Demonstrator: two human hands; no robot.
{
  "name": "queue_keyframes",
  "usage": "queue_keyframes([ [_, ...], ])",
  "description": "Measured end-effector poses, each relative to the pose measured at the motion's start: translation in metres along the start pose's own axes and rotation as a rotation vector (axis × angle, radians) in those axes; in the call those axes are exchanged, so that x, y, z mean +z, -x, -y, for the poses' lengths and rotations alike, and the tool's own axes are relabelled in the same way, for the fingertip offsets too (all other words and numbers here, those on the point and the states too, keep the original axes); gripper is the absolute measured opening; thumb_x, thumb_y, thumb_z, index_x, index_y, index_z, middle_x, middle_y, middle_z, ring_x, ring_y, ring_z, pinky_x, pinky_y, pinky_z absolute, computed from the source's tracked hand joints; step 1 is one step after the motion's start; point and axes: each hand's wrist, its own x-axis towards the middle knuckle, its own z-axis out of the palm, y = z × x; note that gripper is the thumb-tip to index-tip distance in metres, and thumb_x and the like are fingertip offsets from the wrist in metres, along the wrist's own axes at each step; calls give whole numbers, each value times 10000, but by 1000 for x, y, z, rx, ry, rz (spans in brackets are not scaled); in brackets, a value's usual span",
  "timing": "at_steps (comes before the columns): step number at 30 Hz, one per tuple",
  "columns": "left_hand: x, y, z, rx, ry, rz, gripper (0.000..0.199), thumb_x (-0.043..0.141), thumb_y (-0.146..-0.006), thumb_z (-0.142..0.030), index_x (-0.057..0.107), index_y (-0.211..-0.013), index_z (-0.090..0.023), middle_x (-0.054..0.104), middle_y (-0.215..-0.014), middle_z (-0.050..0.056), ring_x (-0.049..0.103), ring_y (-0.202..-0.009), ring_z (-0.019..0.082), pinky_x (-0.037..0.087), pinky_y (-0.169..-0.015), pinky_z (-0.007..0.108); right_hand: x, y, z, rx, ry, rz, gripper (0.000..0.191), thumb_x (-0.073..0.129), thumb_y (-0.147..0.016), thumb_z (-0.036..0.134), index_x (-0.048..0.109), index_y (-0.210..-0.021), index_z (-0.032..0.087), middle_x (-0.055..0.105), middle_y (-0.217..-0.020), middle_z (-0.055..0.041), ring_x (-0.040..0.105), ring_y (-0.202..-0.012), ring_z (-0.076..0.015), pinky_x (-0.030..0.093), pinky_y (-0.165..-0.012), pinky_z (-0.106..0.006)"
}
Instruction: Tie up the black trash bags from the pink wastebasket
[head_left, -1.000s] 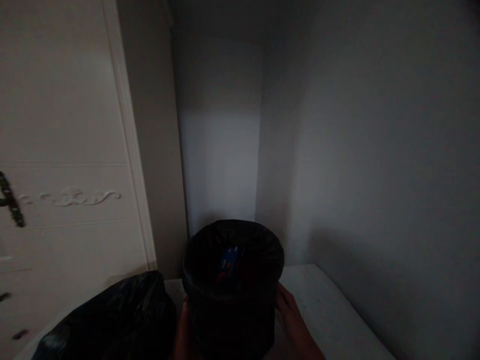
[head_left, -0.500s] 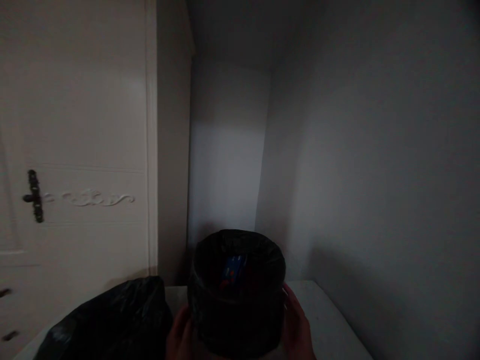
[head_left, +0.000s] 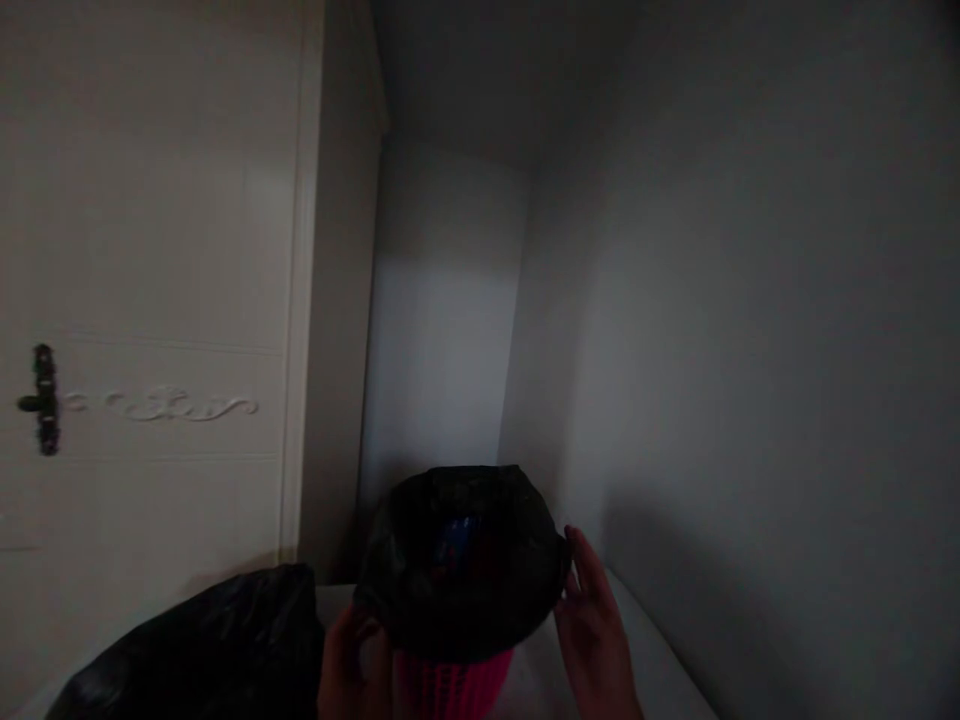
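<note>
A black bin bag lines a pink slatted wastebasket, its edge folded over the rim. The basket's lower side shows beneath the bag. Inside lies a small blue item with red marks, too dark to name. My left hand is curled at the bag's left edge, fingers partly hidden under the fold. At the opposite side, my right hand pinches the bag's edge between thumb and fingers.
Another black plastic bag lies at the lower left on a pale surface. A white wardrobe with a dark handle stands at the left. A grey wall rises on the right.
Both hands have drawn the bag's folded edge up and outward, baring the pink basket below. My right hand has shifted from the basket's side to the bag's edge.
</note>
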Motion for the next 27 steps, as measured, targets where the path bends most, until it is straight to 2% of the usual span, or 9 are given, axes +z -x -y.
queue_keyframes([
  [5,8,3,-28,6,42,122,792,854,-697,-570,546,-1347,-237,630,-1393,152,687,-1153,322,595,-960,489,-5,-3,5,-256,448,149,574,723,-933,374,582,-1489,397,325,-1733,-55,389,-1553,-346,437,-1205,-555],
  [8,11,6,-40,69,29,167,828,840,-746,-518,470,-1434,-245,530,-1521,178,606,-1314,355,573,-1030,510,-9,-7,10,-366,649,197,539,687,-970,364,571,-1496,395,381,-1704,-62,381,-1558,-323,358,-1251,-589],
  [10,13,9,-48,95,7,189,843,831,-760,-509,446,-1462,-245,498,-1553,185,577,-1355,365,579,-1027,501,-10,-11,15,-410,712,206,484,685,-971,377,625,-1451,371,466,-1650,-80,430,-1526,-329,350,-1253,-602],
  [13,18,13,-61,70,-40,210,853,780,-798,-550,411,-1511,-259,486,-1571,178,599,-1328,363,589,-1004,501,-7,-17,23,-401,715,203,414,711,-947,424,719,-1352,339,565,-1565,-104,509,-1459,-348,376,-1238,-590],
  [16,24,16,-72,88,-114,180,810,707,-853,-577,405,-1536,-264,494,-1566,167,556,-1374,382,489,-1124,583,2,-21,31,-370,669,165,365,723,-918,518,800,-1221,329,649,-1465,-114,577,-1373,-363,405,-1210,-579],
  [19,25,15,-72,132,-161,149,810,719,-841,-563,415,-1521,-245,491,-1548,173,478,-1439,402,373,-1209,627,11,-25,36,-410,677,118,356,659,-947,570,831,-1140,325,722,-1328,-122,638,-1254,-354,461,-1136,-575],
  [24,21,6,-54,256,-134,129,841,797,-754,-502,435,-1467,-242,496,-1475,164,606,-1256,360,523,-1069,573,25,-29,44,-496,773,128,338,588,-1001,540,835,-1105,334,777,-1110,-118,673,-1064,-327,516,-974,-531],
  [27,20,-2,-51,381,-133,97,805,821,-710,-447,471,-1403,-236,475,-1458,159,589,-1265,357,550,-1028,536,33,-29,50,-488,789,139,341,560,-1021,532,831,-1088,336,778,-1060,-105,663,-1028,-316,509,-931,-497],
])
